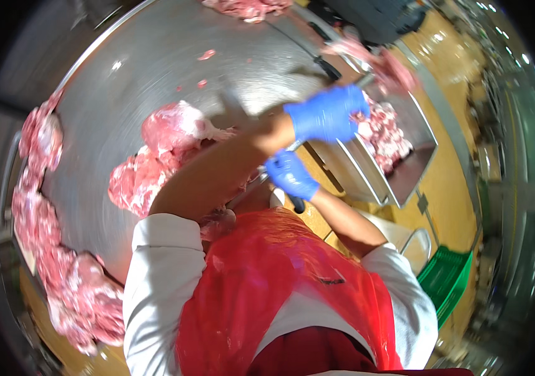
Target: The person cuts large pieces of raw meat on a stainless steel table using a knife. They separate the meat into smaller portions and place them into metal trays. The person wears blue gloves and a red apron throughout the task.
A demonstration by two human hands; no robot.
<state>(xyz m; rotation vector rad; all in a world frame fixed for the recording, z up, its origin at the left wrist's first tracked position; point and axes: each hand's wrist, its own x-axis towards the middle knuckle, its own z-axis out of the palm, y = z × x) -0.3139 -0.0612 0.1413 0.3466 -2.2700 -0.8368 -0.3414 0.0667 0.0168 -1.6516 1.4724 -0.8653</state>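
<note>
"On the table (111,88), how will that meat (170,125) handle?"

"Heavy, soft and slippery, I'd judge; grip the thick middle from beneath. The left hand (327,114) blurs at the table's right edge; I can't tell its grip. The right hand (291,174), just off that edge, is fisted round a black-handled knife (297,203)."

"Counts?"

"One table; one bin (417,169) right of it; two big lumps (136,178) mid-table, others along its left edge overlapping too much; one spare knife (327,67) far right; at least three scraps (206,54)."
</note>
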